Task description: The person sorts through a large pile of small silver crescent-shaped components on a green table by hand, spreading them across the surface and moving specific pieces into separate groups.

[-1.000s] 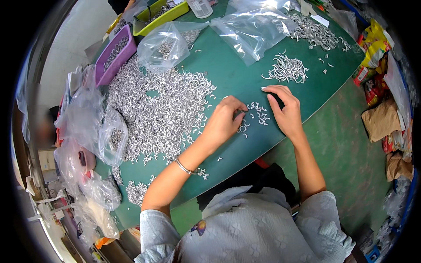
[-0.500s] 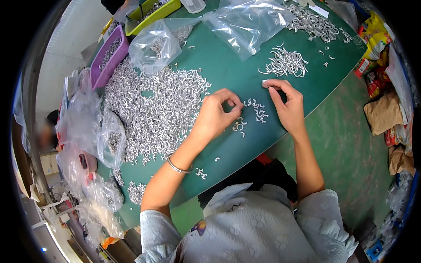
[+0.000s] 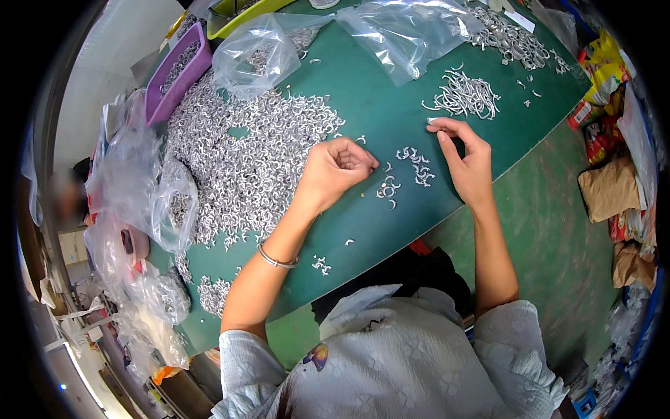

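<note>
My left hand (image 3: 336,173) is over the right edge of a wide heap of small curved silver metal pieces (image 3: 244,164), its fingers curled in and thumb against them. Anything in its grip is too small or hidden to make out. To the right, my right hand (image 3: 466,157) hovers with bent fingers, thumb tip slightly apart from the forefinger. Something white covers a fingertip there. Between the hands lie a small cluster of silver pieces (image 3: 421,171) and a looser group (image 3: 387,187). Just beyond the right hand is a pile of longer, slim curved pieces (image 3: 466,96).
Clear plastic bags (image 3: 408,35) lie across the back of the green table (image 3: 363,230). A purple basket (image 3: 164,105) and a green basket (image 3: 241,21) stand at the far left. Silver rings (image 3: 509,40) are heaped at the back right. Bags and packets (image 3: 608,185) line the right side.
My left hand has drawn back slightly left, away from the small clusters, its fingers more curled. The right hand keeps nearly the same pose. The whole view has shifted a little.
</note>
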